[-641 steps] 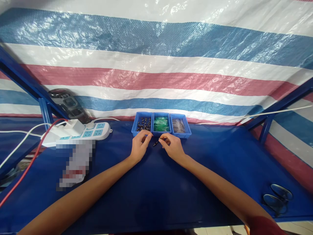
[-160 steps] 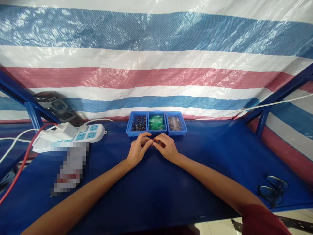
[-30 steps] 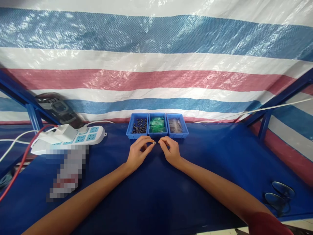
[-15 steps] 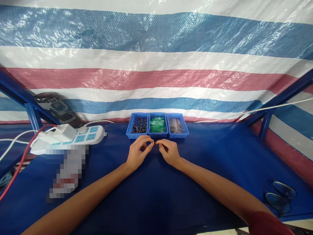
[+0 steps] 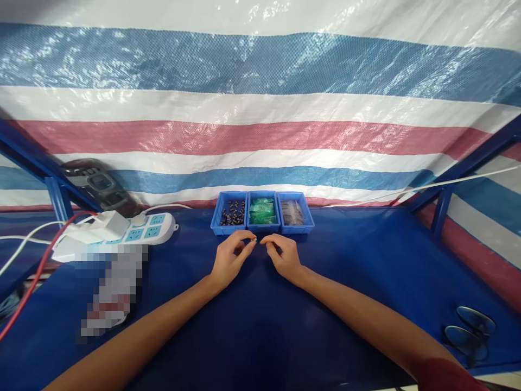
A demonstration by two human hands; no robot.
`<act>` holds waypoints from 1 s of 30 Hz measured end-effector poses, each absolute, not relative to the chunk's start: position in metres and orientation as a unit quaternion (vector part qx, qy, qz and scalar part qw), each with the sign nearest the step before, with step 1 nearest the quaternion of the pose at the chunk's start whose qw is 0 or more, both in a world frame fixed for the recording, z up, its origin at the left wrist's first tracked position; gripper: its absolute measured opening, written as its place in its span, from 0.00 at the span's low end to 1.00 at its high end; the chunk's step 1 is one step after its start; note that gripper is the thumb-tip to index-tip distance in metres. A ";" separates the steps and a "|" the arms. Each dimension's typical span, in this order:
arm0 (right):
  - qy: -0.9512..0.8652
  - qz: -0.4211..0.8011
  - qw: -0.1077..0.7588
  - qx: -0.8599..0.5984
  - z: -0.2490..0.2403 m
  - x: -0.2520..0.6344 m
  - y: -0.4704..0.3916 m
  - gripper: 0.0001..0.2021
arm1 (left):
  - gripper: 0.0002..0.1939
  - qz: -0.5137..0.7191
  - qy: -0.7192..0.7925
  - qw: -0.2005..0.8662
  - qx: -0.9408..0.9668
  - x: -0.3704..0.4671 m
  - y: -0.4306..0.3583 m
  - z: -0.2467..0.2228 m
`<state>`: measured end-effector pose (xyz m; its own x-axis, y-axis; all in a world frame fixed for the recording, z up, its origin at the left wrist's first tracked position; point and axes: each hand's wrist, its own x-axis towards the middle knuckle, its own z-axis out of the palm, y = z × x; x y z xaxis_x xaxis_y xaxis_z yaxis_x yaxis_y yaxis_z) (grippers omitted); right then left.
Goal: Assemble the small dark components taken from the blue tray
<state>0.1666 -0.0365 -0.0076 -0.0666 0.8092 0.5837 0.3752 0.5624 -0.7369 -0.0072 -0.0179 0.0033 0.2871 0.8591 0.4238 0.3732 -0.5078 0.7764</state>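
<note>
My left hand (image 5: 232, 259) pinches a small, shiny metallic piece (image 5: 254, 240) between thumb and forefinger. Its exact kind is too small to make out. Facing it across a narrow gap is my right hand (image 5: 284, 256), its forefinger and thumb drawn together; anything between those fingertips is hidden. Both hands are just in front of three blue bins. Small dark metal-and-black parts (image 5: 234, 213) lie loose in the left bin (image 5: 217, 217). The middle bin (image 5: 264, 227) contains green plastic packets (image 5: 261, 209), and the right bin (image 5: 302, 229) has clear bags (image 5: 291, 212) with greyish contents.
A white power strip (image 5: 163, 231) with plugged-in adapters and cables is at the left, before a dark device (image 5: 100, 184). Nearer lies a pixelated object (image 5: 114, 293). Glasses (image 5: 468, 331) rest at the right on the blue table (image 5: 252, 331). A striped sheet (image 5: 260, 136) hangs behind.
The gap between my right fingertips and the small metallic piece looks slightly wider. My left hand keeps its pinch. The whole view has shifted slightly, with things appearing lower.
</note>
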 end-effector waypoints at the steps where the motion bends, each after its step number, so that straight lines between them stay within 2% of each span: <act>1: -0.699 0.202 0.539 -0.424 -0.008 0.167 -0.036 0.10 | 0.09 0.436 0.409 0.278 0.752 -0.007 -0.018 0.003; 13: -0.694 0.215 0.542 -0.421 -0.011 0.167 -0.036 0.09 | 0.13 0.430 0.419 0.324 0.731 -0.004 -0.017 0.001; 30: -0.720 0.187 0.531 -0.405 -0.013 0.166 -0.033 0.09 | 0.15 0.420 0.408 0.339 0.736 -0.004 -0.019 0.002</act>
